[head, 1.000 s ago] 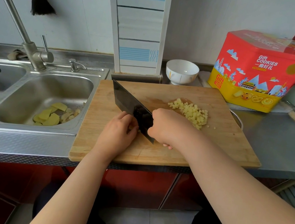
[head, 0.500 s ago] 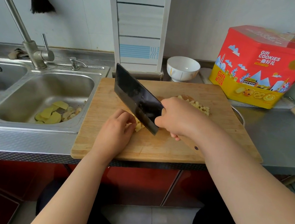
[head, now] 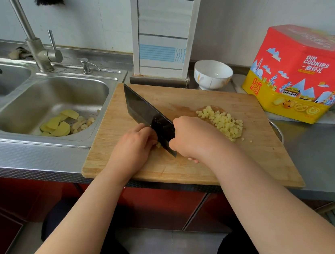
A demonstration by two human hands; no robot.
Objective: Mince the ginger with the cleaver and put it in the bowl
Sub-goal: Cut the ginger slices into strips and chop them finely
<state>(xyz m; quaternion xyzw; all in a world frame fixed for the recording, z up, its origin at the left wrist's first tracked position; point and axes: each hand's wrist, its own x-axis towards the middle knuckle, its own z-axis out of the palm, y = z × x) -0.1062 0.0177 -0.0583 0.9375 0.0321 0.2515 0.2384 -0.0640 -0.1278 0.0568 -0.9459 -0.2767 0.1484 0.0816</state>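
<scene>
A wooden cutting board [head: 231,168] lies on the steel counter. My right hand [head: 190,139] grips the handle of a dark cleaver [head: 143,111], whose blade rests edge-down on the board. My left hand [head: 134,144] presses against the blade's left side with curled fingers, holding down a small piece of ginger [head: 158,145] that is mostly hidden. A pile of diced ginger [head: 222,122] sits on the board to the right of the cleaver. A white bowl [head: 212,74], empty, stands behind the board.
The sink basin [head: 29,93] to the left holds ginger peelings [head: 61,124]. A faucet [head: 35,45] rises behind it. A red and yellow cookie tin [head: 304,74] stands at the back right. A round metal rim [head: 278,130] shows at the board's right edge.
The cleaver, lifted half a second ago, has come down onto the board beside my left fingers. My left hand has stayed in place on the ginger.
</scene>
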